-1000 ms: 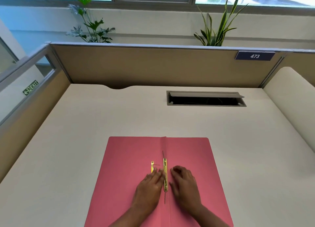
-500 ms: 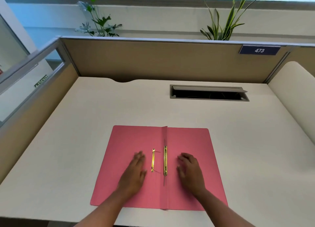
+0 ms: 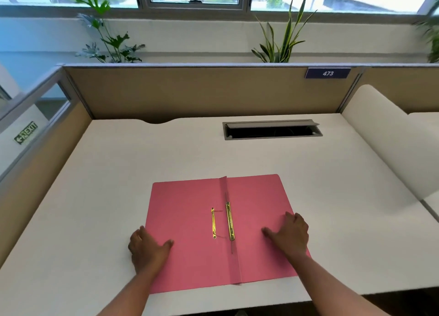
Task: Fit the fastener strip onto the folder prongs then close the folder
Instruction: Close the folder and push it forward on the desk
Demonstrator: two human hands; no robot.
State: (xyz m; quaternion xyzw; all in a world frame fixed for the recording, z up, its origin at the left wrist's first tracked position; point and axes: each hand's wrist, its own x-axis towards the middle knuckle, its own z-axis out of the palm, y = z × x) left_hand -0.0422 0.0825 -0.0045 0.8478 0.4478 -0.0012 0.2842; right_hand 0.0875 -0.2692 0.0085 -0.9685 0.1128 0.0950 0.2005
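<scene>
A pink folder (image 3: 190, 256) lies open and flat on the white desk (image 3: 118, 173). A gold fastener strip (image 3: 229, 221) sits along the centre fold, with thin prongs showing past its ends. A second gold bar (image 3: 213, 223) lies just left of it on the left leaf. My left hand (image 3: 148, 250) rests palm down at the folder's left edge, thumb on the pink card. My right hand (image 3: 291, 236) lies flat at the right edge. Whether either hand pinches the edge is not visible.
A cable slot with a raised grey lid (image 3: 272, 130) is set into the desk behind the folder. Tan partition walls (image 3: 202, 95) close the back and left sides. A white rounded divider (image 3: 389, 144) stands at the right. The desk's front edge is just below the folder.
Both hands have slid apart from the centre fastener to the folder's outer edges. The camera has drawn back, so more of the desk's front edge shows.
</scene>
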